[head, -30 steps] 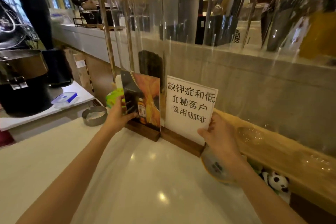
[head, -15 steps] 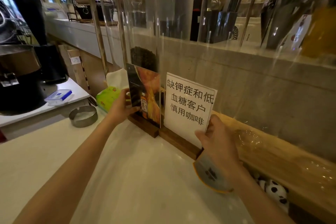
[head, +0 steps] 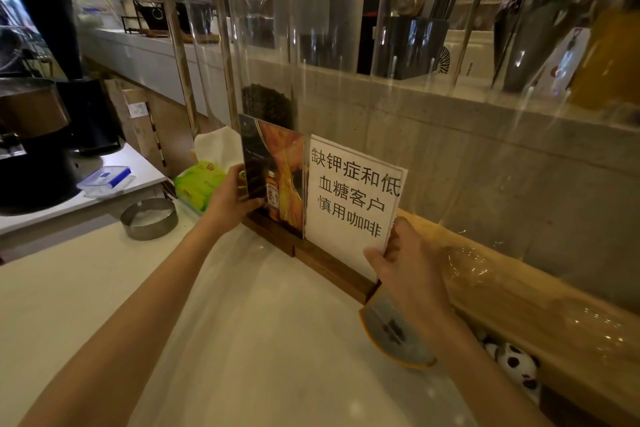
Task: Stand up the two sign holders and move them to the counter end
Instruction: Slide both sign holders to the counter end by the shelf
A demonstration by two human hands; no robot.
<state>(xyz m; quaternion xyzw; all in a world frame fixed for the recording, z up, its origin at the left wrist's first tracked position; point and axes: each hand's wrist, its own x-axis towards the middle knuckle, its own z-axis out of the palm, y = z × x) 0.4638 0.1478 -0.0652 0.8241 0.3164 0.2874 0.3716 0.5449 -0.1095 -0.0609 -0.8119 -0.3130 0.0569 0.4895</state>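
Note:
Two acrylic sign holders on dark wooden bases stand upright side by side on the white counter, against the wooden ledge. The left sign holder shows an orange and black picture with a bottle. The right sign holder carries a white sheet with black Chinese characters. My left hand grips the left edge of the picture sign. My right hand holds the lower right edge of the white sign, thumb in front.
A green tissue pack and a round metal ring sit left of the signs. A blue-lidded box lies on a lower white surface beside a black machine. A round coaster and a panda toy lie at right under the ledge.
Both signs stay upright side by side in my hands; their place against the ledge barely changes. My view has shifted slightly toward the right.

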